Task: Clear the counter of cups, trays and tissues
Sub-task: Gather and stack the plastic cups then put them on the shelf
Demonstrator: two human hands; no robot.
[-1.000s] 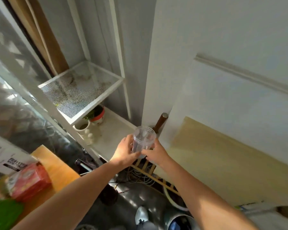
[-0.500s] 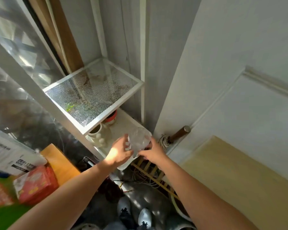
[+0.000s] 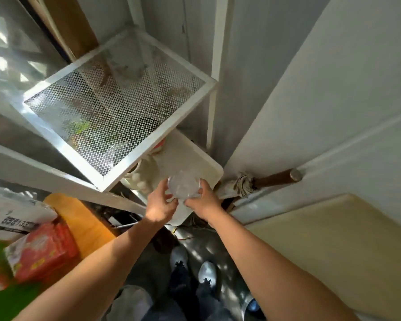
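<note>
Holding the clear cup (image 3: pixel 183 187) two-handed, we have it over the near edge of the white lower shelf (image 3: pixel 196 156); whether its base touches we cannot tell. Our left hand (image 3: pixel 159 205) and right hand (image 3: pixel 203 201) each curl fingers round its sides. We judge it best to lower it level, well inside that edge, beside the white pot (image 3: pixel 146 173), ducking the mesh shelf (image 3: pixel 116 107) above.

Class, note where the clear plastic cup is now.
Head view, centre: the clear cup is held between left hand and right hand, at the front edge of the white lower shelf.
</note>
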